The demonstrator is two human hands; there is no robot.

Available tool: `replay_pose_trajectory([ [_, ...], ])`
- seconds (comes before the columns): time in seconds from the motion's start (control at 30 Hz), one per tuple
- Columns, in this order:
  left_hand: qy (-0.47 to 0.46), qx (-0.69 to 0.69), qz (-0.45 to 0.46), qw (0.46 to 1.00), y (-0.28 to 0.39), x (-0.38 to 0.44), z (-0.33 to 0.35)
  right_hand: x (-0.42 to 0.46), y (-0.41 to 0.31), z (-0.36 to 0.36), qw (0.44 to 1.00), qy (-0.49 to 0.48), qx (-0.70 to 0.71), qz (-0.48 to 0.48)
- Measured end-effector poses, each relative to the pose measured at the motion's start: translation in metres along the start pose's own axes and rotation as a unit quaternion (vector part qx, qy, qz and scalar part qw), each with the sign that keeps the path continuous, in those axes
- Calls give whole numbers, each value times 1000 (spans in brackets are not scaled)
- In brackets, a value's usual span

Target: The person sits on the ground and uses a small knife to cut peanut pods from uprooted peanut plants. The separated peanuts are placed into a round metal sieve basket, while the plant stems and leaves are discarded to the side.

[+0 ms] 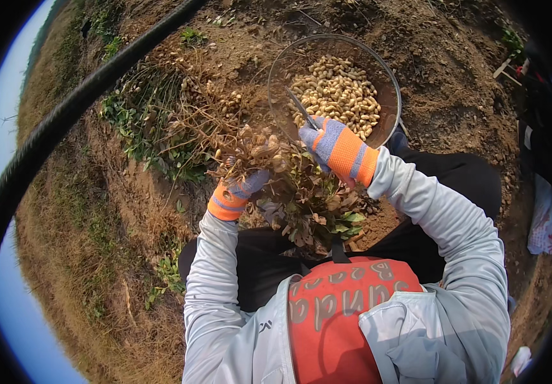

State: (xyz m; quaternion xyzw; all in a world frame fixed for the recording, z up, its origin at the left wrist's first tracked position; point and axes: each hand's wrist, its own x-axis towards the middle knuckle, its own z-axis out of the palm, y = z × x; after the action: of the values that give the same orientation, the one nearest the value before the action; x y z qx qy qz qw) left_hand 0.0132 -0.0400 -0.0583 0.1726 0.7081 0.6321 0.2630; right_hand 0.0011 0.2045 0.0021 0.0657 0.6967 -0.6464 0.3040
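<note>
My left hand (240,189), in an orange and grey knit glove, is closed around a bunch of uprooted peanut plants (269,149). Pods and dry roots stick up over its fingers, and leaves hang to the right above my lap. In my gloved right hand (341,146) is a thin metal tool (300,105), its dark blade pointing up and left; the fingers hide its handle, so its kind is unclear. That hand is beside the bunch, at the near edge of a round basin (397,103). Picked peanuts in their shells (336,93) lie heaped in the basin.
A pile of pulled peanut plants (160,110) lies on the soil at the upper left. Dry grass (74,240) covers the ground at the left. A dark strap or cord (60,110) crosses the upper left view. A plastic bag (546,216) is at the right.
</note>
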Motion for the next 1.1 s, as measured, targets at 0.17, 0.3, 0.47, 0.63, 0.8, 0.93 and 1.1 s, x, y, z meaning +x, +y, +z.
replay_pose_trajectory([
  [0.17, 68, -302, -64, 949, 1, -6, -21, -8, -18, -5, 993, -32, -77, 83],
  [0.3, -20, -356, 39, 933, -1, -5, -31, -12, -11, 2, 987, -36, -119, -102],
  [0.47, -82, -418, 98, 899, -6, -8, -37, -21, -18, 12, 938, -51, -257, -226],
  [0.63, -35, -412, 75, 907, 1, -1, -29, -23, -17, 17, 911, -45, -320, -256],
  [0.8, 3, -412, 9, 911, -18, -16, -45, -22, -23, 21, 908, -81, -339, -232],
  [0.93, 74, -345, -13, 936, 41, 7, -6, -21, -24, 16, 943, -184, -247, -127],
  [1.1, -38, -393, 79, 915, -17, -11, -44, -21, -22, 14, 940, -295, -123, -121],
])
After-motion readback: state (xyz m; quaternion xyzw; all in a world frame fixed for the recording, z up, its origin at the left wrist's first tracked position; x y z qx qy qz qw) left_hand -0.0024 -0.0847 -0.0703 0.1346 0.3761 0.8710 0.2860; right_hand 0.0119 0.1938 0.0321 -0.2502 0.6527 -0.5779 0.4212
